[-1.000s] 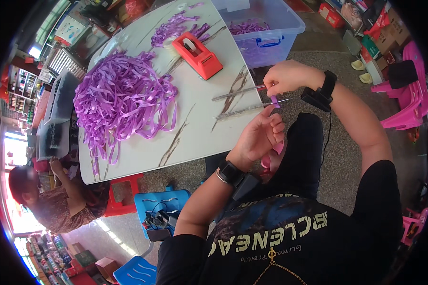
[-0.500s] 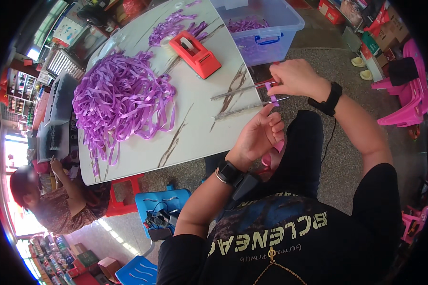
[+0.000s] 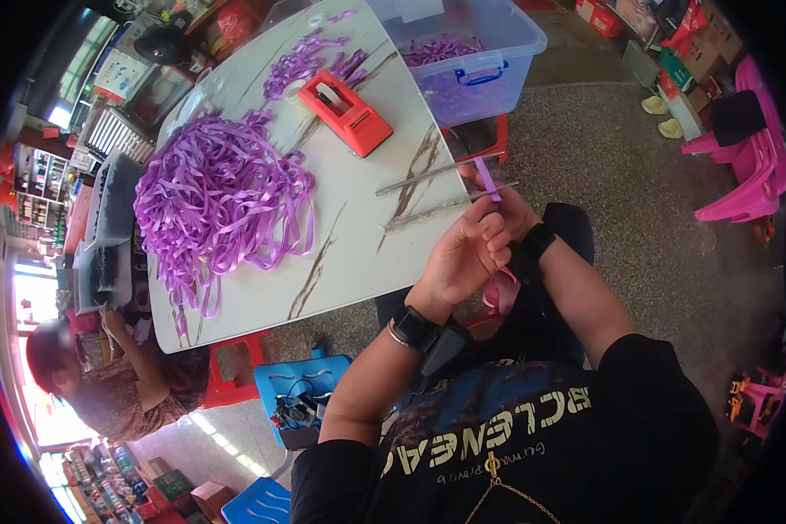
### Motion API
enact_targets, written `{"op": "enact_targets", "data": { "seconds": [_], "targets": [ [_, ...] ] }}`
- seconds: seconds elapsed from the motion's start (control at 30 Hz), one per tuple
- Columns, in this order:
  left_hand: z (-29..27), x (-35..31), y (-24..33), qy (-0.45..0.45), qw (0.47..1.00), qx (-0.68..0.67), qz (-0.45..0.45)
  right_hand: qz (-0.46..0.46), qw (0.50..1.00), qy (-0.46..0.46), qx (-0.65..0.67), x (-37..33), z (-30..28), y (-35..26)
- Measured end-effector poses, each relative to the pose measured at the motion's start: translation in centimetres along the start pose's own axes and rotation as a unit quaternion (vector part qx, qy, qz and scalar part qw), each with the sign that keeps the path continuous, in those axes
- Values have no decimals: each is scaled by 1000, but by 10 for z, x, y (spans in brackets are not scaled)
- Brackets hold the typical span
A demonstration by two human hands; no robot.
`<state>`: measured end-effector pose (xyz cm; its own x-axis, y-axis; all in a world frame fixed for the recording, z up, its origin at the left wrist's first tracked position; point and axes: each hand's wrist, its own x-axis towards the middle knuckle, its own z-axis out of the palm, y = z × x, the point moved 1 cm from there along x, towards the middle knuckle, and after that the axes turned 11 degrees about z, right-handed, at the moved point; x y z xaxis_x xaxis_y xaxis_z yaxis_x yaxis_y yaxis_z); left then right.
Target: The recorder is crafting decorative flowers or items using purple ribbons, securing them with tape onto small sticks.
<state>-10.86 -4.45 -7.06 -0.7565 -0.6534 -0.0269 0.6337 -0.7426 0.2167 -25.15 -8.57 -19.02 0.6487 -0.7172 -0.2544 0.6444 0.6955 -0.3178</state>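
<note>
Two thin metal rods [image 3: 421, 212] jut past the right edge of the table, side by side. Across their outer ends lies a strip of purple ribbon [image 3: 486, 179]. My left hand [image 3: 465, 251] is closed, thumb and forefinger pinching at the ribbon's near end by the closer rod. Beneath the rods and beyond the left hand is my right hand [image 3: 517, 215], its curled fingers partly hidden behind the ribbon, seemingly closed on it. A pinkish loop [image 3: 500, 291] hangs below my left hand. A big tangled heap of purple ribbon [image 3: 223, 192] covers the table's left side.
On the marbled white table [image 3: 341, 271] stand a red tape dispenser [image 3: 348, 113] and a smaller ribbon pile [image 3: 293, 70]. A clear bin [image 3: 472, 92] with ribbons stands beyond the right corner. Blue stool [image 3: 301, 380] in front; another person [image 3: 118, 384] sits at the left.
My right hand has swung from above and right of the rods down underneath them, toward my left hand. My left hand keeps its pinch by the ribbon. The view has shifted slightly.
</note>
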Motion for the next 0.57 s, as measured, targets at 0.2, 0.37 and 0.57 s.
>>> {"op": "enact_targets", "data": {
  "seconds": [0.2,0.37,0.57],
  "targets": [
    [2,-1,0,4,1000,2,1,-8,990,-89,113,6,13,8],
    [3,0,0,9,1000,9,-3,-69,984,-149,64,7,4,10],
    [3,-2,1,11,1000,17,1,15,997,-70,1,-6,7,-11]
  ]
}}
